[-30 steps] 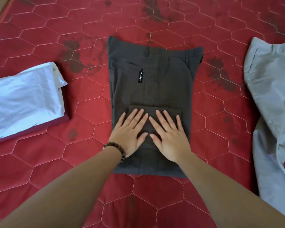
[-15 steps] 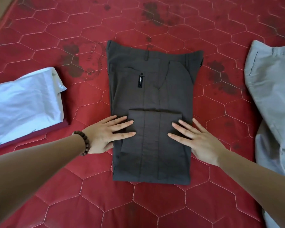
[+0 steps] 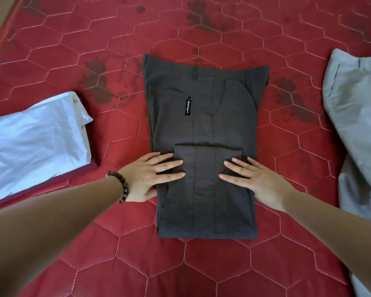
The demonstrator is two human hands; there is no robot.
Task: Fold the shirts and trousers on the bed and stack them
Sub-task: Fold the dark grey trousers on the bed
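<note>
Dark grey trousers (image 3: 204, 116) lie folded in the middle of the red quilted bed (image 3: 201, 264), waistband at the far end and leg ends folded up over the near half. My left hand (image 3: 152, 174), with a bead bracelet on the wrist, rests flat on the trousers' left edge, fingers spread. On the right edge my right hand (image 3: 255, 179) lies flat in the same way. Neither hand grips the cloth. A folded white shirt (image 3: 34, 142) sits at the left on a dark red garment (image 3: 30, 194). Light grey trousers (image 3: 358, 116) lie unfolded at the right.
The bed's left edge and a strip of floor (image 3: 0, 18) show at the top left corner. Dark printed patches mark the quilt around the trousers.
Both hands slid apart from the middle of the folded trousers to its left and right edges, then inward a little. The camera view shifted slightly; the clothes stayed in place.
</note>
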